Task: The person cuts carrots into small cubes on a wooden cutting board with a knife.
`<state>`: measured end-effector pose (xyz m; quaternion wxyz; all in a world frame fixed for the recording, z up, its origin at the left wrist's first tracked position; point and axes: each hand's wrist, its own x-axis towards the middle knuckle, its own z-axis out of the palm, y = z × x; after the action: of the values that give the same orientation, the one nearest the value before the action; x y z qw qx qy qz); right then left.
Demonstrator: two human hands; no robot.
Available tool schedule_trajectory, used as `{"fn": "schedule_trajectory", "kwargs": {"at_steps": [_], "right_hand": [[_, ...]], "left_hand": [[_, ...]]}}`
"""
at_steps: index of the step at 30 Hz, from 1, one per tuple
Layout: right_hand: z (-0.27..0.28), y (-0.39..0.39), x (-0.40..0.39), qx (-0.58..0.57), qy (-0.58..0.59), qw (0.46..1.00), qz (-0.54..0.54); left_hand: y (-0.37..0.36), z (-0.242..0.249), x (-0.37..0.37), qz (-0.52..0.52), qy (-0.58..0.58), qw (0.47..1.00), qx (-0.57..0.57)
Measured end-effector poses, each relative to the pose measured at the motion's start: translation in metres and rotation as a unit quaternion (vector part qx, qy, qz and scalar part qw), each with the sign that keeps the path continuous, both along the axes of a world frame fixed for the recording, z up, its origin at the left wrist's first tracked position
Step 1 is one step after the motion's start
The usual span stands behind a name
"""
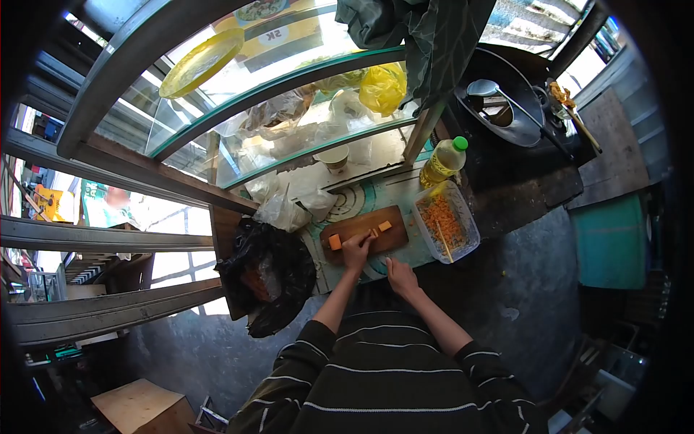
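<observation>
Your left hand (356,250) pinches a small orange piece (374,233) toward two o'clock on the wooden board (358,243), seemingly steadying it, which calls for a light hold, while your right hand (402,278) is clenched at five o'clock, contents unclear.

Work surface: counter (392,193) with a pale turquoise, patterned top. A wooden cutting board (396,233) lay flat near the front edge. A clear plastic container (468,237) sat just beside its right end; a green-capped bottle (442,165) stood upright behind the container. White plastic bags (280,211) rested behind the board, toward the left.
</observation>
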<state>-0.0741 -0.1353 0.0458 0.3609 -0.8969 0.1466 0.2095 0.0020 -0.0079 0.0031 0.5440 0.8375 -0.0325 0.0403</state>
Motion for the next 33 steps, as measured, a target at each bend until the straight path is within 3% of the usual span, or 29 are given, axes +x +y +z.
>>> {"fn": "schedule_trajectory", "kwargs": {"at_steps": [5, 14, 16, 23, 26, 31, 33], "right_hand": [[-0.016, 0.000, 0.006, 0.007, 0.012, 1.000, 0.003], [0.002, -0.011, -0.019, -0.007, 0.018, 1.000, -0.019], [0.007, -0.017, -0.022, 0.002, 0.025, 1.000, -0.003], [0.025, -0.030, -0.041, 0.036, -0.009, 0.999, -0.005], [0.022, -0.038, -0.042, 0.086, -0.074, 0.992, -0.052], [0.019, -0.047, -0.030, 0.084, -0.113, 0.985, -0.099], [0.019, -0.050, -0.029, 0.095, -0.102, 0.985, -0.103]], "left_hand": [[-0.002, 0.002, -0.003, -0.012, -0.034, 0.999, 0.008], [-0.003, 0.004, -0.006, 0.020, 0.026, 0.999, 0.008], [-0.002, -0.001, -0.003, 0.020, -0.056, 0.994, 0.093], [0.018, 0.025, 0.011, 0.063, -0.007, 0.987, 0.146], [0.047, 0.041, 0.025, 0.099, -0.095, 0.961, 0.242], [0.083, 0.030, 0.032, -0.054, -0.044, 0.945, 0.319], [0.077, 0.031, 0.033, -0.044, -0.074, 0.935, 0.343]]}}
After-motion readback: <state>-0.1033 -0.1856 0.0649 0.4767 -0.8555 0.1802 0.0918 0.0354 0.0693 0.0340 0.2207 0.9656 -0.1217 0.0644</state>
